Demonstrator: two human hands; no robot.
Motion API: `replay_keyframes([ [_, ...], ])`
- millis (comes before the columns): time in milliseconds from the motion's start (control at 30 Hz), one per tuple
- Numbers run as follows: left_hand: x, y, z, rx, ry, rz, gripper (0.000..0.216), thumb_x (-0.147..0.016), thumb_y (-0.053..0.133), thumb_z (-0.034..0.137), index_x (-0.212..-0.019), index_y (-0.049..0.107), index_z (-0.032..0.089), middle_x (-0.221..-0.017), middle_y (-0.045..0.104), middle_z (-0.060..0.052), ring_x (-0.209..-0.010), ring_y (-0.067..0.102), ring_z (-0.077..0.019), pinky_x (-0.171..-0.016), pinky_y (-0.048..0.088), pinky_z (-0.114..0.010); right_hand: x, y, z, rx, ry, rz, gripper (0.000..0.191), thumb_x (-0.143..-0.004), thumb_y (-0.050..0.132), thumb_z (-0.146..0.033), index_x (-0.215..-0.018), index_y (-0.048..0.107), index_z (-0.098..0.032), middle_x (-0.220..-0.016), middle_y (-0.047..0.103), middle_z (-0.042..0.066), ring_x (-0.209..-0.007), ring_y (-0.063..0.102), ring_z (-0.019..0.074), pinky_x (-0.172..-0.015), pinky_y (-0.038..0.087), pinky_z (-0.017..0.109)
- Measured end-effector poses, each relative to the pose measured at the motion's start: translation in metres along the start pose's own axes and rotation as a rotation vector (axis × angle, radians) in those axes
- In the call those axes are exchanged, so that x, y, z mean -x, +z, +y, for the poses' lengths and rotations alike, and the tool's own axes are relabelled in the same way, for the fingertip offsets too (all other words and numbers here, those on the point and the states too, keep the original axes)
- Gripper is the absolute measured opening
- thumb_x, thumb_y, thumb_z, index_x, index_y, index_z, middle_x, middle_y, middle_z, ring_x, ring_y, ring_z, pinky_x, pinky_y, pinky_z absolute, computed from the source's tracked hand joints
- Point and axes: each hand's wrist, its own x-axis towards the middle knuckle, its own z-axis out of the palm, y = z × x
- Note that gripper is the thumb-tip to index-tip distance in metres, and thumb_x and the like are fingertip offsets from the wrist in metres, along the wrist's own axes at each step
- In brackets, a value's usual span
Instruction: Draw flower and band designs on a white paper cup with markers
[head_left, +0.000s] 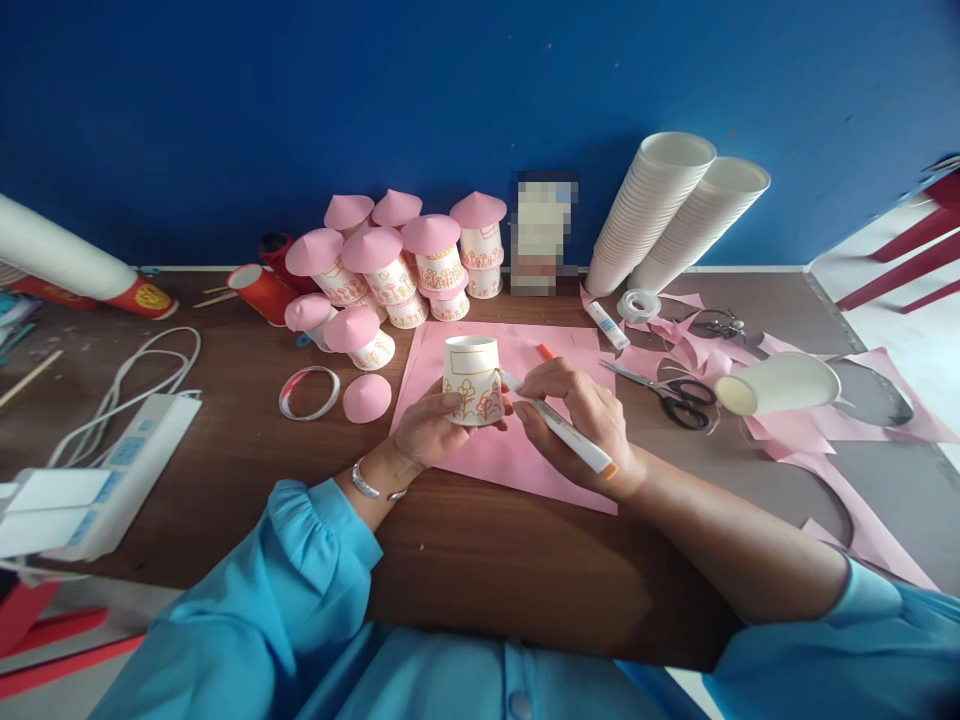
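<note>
In my left hand [427, 428] is a white paper cup [471, 378], turned rim-down, with flowers and a rectangle drawn on its side in yellow and orange-red. My right hand [581, 415] grips a white marker [566, 436] with an orange end, its tip at the cup's right side. Whether the tip touches the cup I cannot tell. An orange marker cap [545, 351] shows just behind the right fingers. Below both hands lies a pink paper sheet [517, 470]. A loose pink paper cone [367, 398] rests left of my left hand.
Several decorated cups with pink cone roofs [382, 265] stand at the back. Two tall cup stacks [652, 210] lean by the blue wall. Scissors [675, 395], a glue tube [607, 325], a tape roll [639, 305] and pink scraps lie right. A power strip [139, 465] sits left.
</note>
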Motion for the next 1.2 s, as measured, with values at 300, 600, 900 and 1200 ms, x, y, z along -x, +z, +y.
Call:
replay_keyframes([
  [300,0.0,-0.002,0.0,-0.021,-0.018,-0.028,0.053,-0.074,0.088,0.049,-0.112,0.076,0.015,-0.107,0.078,-0.013,-0.096,0.076,-0.0301,-0.083,0.062,-0.044,0.003,-0.002,0.009,-0.03,-0.058,0.059,0.023,-0.111,0.053,-0.034,-0.131,0.06,-0.024,-0.096,0.069,0.006,-0.084,0.072,0.0214,-0.068,0.063,0.037],
  [600,0.002,0.0,-0.004,-0.059,0.038,0.007,0.049,-0.086,0.081,0.042,-0.127,0.068,0.021,-0.12,0.078,-0.013,-0.103,0.077,-0.0307,-0.089,0.06,-0.045,0.015,0.008,0.027,0.119,-0.065,0.013,0.049,-0.102,0.071,-0.033,-0.147,0.053,-0.024,-0.096,0.071,0.006,-0.089,0.071,0.0258,-0.073,0.065,0.039],
  [900,0.002,0.0,-0.009,-0.183,0.068,-0.087,0.058,-0.076,0.094,0.046,-0.122,0.069,0.022,-0.108,0.078,-0.009,-0.102,0.078,-0.0299,-0.088,0.062,-0.042,0.019,0.008,0.02,0.165,-0.141,-0.12,0.065,-0.1,0.074,-0.031,-0.157,0.044,-0.021,-0.102,0.071,0.009,-0.083,0.07,0.0242,-0.073,0.066,0.042],
  [1200,0.003,0.008,-0.006,-0.125,0.039,0.055,0.05,-0.078,0.094,0.04,-0.117,0.069,0.022,-0.103,0.075,-0.004,-0.095,0.073,-0.0235,-0.092,0.057,-0.043,0.019,0.003,0.022,0.128,-0.176,-0.011,0.058,-0.112,0.043,-0.056,-0.161,0.051,-0.025,-0.093,0.065,0.007,-0.077,0.067,0.021,-0.064,0.061,0.034],
])
